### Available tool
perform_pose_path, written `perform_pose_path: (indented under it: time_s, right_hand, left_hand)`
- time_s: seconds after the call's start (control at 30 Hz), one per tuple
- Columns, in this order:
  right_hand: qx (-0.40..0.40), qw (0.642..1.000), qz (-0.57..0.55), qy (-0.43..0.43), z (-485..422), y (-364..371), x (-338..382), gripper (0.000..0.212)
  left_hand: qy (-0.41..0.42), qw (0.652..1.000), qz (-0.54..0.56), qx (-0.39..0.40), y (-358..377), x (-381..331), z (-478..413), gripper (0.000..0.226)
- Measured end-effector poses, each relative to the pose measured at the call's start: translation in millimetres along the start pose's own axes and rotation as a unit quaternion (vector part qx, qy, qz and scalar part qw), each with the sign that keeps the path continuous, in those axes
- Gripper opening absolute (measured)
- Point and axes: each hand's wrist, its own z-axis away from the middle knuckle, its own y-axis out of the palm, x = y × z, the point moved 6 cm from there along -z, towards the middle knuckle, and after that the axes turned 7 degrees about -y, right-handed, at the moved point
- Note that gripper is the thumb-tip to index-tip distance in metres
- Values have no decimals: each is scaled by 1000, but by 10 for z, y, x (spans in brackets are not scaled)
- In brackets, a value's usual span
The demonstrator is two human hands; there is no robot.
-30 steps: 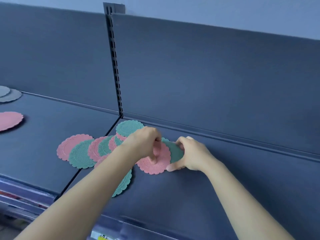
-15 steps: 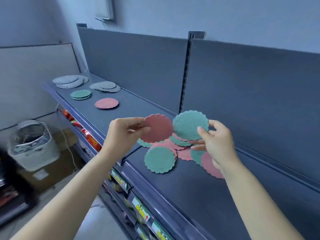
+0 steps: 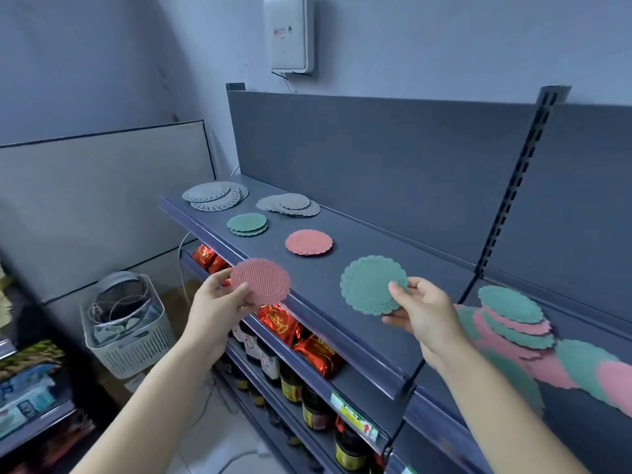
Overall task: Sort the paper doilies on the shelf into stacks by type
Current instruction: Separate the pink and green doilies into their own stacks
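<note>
My left hand [image 3: 219,304] pinches a pink doily [image 3: 261,280] in front of the shelf's front edge. My right hand [image 3: 422,311] holds a green doily [image 3: 371,285] over the dark shelf [image 3: 376,254]. On the shelf's left part lie a green stack [image 3: 247,224], a pink stack [image 3: 308,242] and two grey stacks [image 3: 215,196] [image 3: 290,204]. A mixed heap of pink and green doilies [image 3: 533,340] spreads over the shelf's right part, behind my right wrist.
Below the shelf stand dark jars [image 3: 290,381] and red foil packets [image 3: 294,328]. A white basket [image 3: 128,336] sits on the floor at left. A slotted upright [image 3: 513,186] divides the back panel. A white box [image 3: 290,32] hangs on the wall.
Both hands lifted a doily each off the heap, pink in the left and green in the right, and carried them left. My view swung left, bringing the sorted stacks closer.
</note>
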Motion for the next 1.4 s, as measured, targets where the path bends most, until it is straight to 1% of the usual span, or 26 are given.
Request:
perform_pose_path:
  time_s: [0.17,0.23,0.3,0.33,0.37,0.43,0.47,0.53,0.6,0.63,0.67,0.7,0.77,0.8,0.9,1.0,1.03,1.07,1.1,1.13,1.17,1.2,1.23,1.27,1.33,1.4]
  right_hand:
    - [-19,1000,8,10,-397,186,-62,16]
    - [-15,1000,26,9,-636,257,-73,17]
    - [-9,999,40,9,-885,340,-65,18]
    - [-10,999,41,9,-1022,383,-51,18]
    - [-10,999,40,11,-1157,431,-37,18]
    - [-12,999,38,15,-1409,546,-24,17]
    - [-12,999,37,15,-1534,619,-20,18]
    - [-6,999,38,14,-1758,801,-23,16]
    - [5,999,36,16,-1947,1030,-43,20]
    - [13,999,35,16,-2036,1161,-64,23]
    - [21,999,33,17,-2117,1309,-91,27]
    - [30,999,32,18,-2195,1471,-121,29]
    - [49,998,35,21,-2345,1824,-184,31]
    - [54,998,33,23,-2407,2000,-212,30]
    - [62,997,27,20,-2557,2485,-275,25]
    - [71,992,102,22,-2664,2883,-401,27]
    - [65,983,171,10,-2704,2971,-466,28]
    - [63,961,269,-10,-2740,3042,-517,29]
    - [70,920,383,-32,-2764,3108,-557,29]
    - [86,876,472,-49,-2769,3172,-586,28]
    - [96,851,513,-63,-2755,3222,-594,27]
    - [97,845,522,-68,-2734,3247,-589,25]
    - [88,847,519,-70,-2701,3252,-563,24]
    - [71,851,515,-76,-2659,3240,-517,23]
    - [39,850,519,-81,-2554,3164,-450,23]
    - [15,841,536,-76,-2408,3048,-381,23]
  left_hand:
    - [8,998,-10,65,442,-164,-866,38]
    - [37,995,-58,68,660,-214,-1259,37]
    - [77,983,-156,56,851,-271,-1637,39]
    - [102,967,-228,55,945,-299,-1808,40]
    - [131,939,-313,61,1042,-324,-1939,41]
    - [192,860,-463,98,1221,-334,-2100,48]
    - [215,829,-502,120,1278,-327,-2162,55]
    - [237,799,-538,128,1272,-378,-2274,63]
    - [266,787,-546,107,1163,-532,-2387,58]
    - [277,786,-542,105,1107,-611,-2430,51]
    - [275,797,-524,116,1059,-672,-2489,44]
    - [249,828,-483,140,1009,-725,-2549,37]
    - [152,900,-350,209,917,-778,-2706,29]
    - [111,922,-291,230,858,-801,-2812,29]
    - [86,939,-247,224,597,-904,-3235,38]
    - [41,941,-218,255,342,-950,-3644,27]
    - [38,931,-244,268,282,-953,-3743,22]
    - [55,912,-303,272,229,-946,-3839,21]
    - [97,876,-391,263,184,-946,-3918,22]
    - [154,823,-488,245,157,-954,-3969,27]
    - [212,767,-563,224,145,-977,-3988,33]
    - [261,726,-602,204,144,-1016,-3994,39]
    - [297,707,-612,193,160,-1066,-3989,41]
    - [323,702,-604,194,192,-1116,-3978,42]
    - [359,696,-580,223,309,-1172,-3912,39]
    - [399,673,-570,252,484,-1176,-3779,36]
